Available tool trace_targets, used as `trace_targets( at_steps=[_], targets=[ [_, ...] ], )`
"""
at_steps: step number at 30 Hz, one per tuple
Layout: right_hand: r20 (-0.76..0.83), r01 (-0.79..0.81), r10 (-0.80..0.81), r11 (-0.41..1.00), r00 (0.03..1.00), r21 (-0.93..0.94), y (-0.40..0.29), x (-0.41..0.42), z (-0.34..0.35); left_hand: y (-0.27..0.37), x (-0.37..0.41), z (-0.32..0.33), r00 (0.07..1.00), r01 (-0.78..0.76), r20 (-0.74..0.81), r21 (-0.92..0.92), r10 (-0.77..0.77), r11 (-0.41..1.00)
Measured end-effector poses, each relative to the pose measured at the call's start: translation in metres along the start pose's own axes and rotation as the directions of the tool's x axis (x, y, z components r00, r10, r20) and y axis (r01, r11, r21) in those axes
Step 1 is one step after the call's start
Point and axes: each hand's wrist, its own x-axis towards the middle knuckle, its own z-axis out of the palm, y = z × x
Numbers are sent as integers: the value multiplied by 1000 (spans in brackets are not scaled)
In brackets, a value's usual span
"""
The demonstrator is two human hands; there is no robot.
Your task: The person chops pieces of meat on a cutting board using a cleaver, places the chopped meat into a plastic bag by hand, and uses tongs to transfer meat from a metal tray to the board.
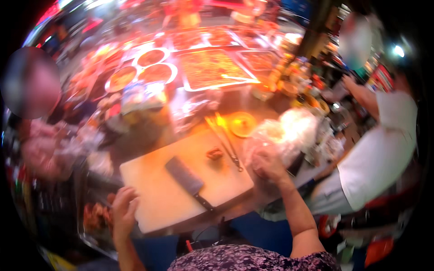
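A white cutting board (152, 189) lies tilted before me. On it rests a cleaver (184, 176) with a dark handle, its blade pointing away to the left. A small browned piece of meat (215, 154) sits beyond the cleaver, with metal tongs (225, 144) along the board's right side. My left hand (124, 206) is at the board's left edge, fingers loosely bent and nothing visible in them. Over at the right, my right hand (268, 164) touches a heap of clear plastic bags (288, 130); blur and plastic hide whether the fingers grip one.
A metal tray of meat pieces (96, 216) stands left of the board. Behind are a yellow bowl (242, 124), a large food tray (213, 67) and round food pans (156, 73). A person in white (376, 162) stands close on the right, another person (44, 145) at left.
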Motion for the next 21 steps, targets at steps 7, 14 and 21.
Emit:
trace_targets(
  at_steps=[7, 14, 21],
  targets=[
    [-918, -102, -151, 974, 366, -202, 216, 66, -308, 34, -13, 97, 998, -49, 32, -244, 59, 968],
    [142, 17, -138, 772, 980, 635, -105, 23, 41, 48, -11, 174, 980, 182, 164, -968, -112, 176],
    [146, 899, -914, 402, 380, 177, -195, -69, 144, 74, -55, 143, 984, 167, 151, -969, 96, -185]
  ],
)
